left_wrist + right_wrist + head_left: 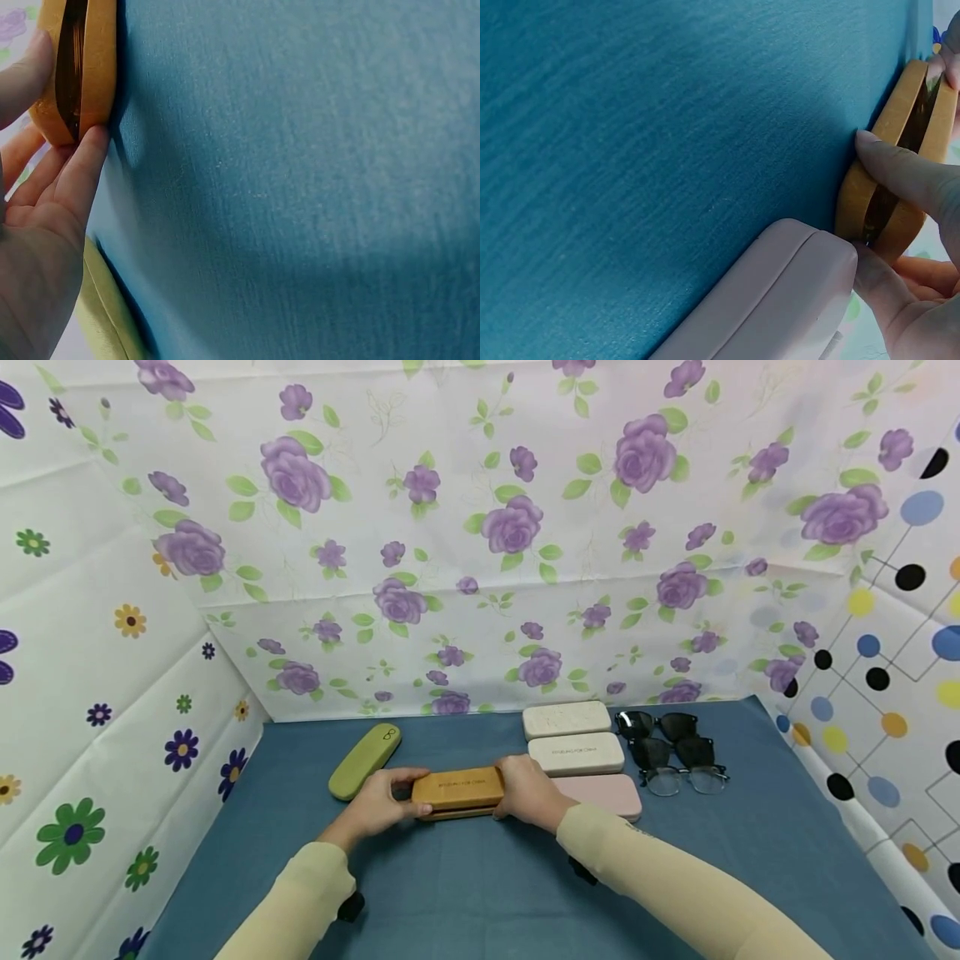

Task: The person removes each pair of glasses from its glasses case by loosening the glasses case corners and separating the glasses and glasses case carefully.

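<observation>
A mustard-yellow glasses case (459,787) lies lengthwise across the blue cloth, between the two hands. Its lid stands slightly parted from the base, and the left wrist view shows a dark gap with a shiny inner side. My left hand (378,803) grips the left end, thumb at the front and fingers around the end. At the other end my right hand (528,789) holds the case between thumb and fingers; in the right wrist view the thumb (900,169) lies across the gap. A green glasses case (365,762) rests slanted just beyond the left hand.
Right of the hands, a pink case (603,795), a white case (576,753) and a cream case (566,720) lie in a column. Beside them are clear-lensed glasses (686,779) and two pairs of sunglasses (671,752). A flowered cloth wall (465,635) rises behind the table.
</observation>
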